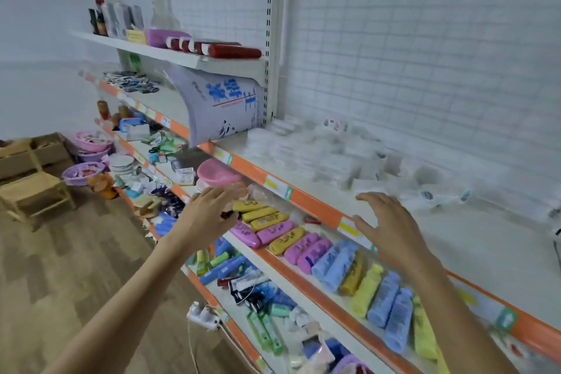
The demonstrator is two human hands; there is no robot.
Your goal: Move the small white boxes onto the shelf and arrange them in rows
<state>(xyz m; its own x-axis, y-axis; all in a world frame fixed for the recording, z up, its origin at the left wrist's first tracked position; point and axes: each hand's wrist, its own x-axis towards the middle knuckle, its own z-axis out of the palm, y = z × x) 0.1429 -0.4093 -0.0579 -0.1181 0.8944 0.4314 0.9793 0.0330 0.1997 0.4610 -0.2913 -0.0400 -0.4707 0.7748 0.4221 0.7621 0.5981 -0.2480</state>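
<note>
A tall white shelving unit (303, 197) with orange edge strips ran from the left rear of the room to the right foreground, backed by a white wire grid panel (425, 39). A wood-patterned floor (76, 267) filled the lower left. On the shelf (470, 240) at about chest height, the small white boxes (343, 158) lay in a blurred, loose cluster toward the back, some stacked and some tipped; their exact number could not be told. A large white sack with blue lettering (224, 109) leaned at the left end of that shelf, just beside the boxes. On the shelf below, a row of yellow, pink and blue cases (318, 252) lay side by side. A pink basin (217, 173) sat to their left. The upper shelf held red cylinders (224, 48). The person's left hand (206, 212) hovered in front of the lower shelf, fingers straight and spread, holding nothing. The right hand (391, 225) hovered over the orange front edge of the box shelf, fingers spread and slightly bent, holding nothing and apart from the boxes.
</note>
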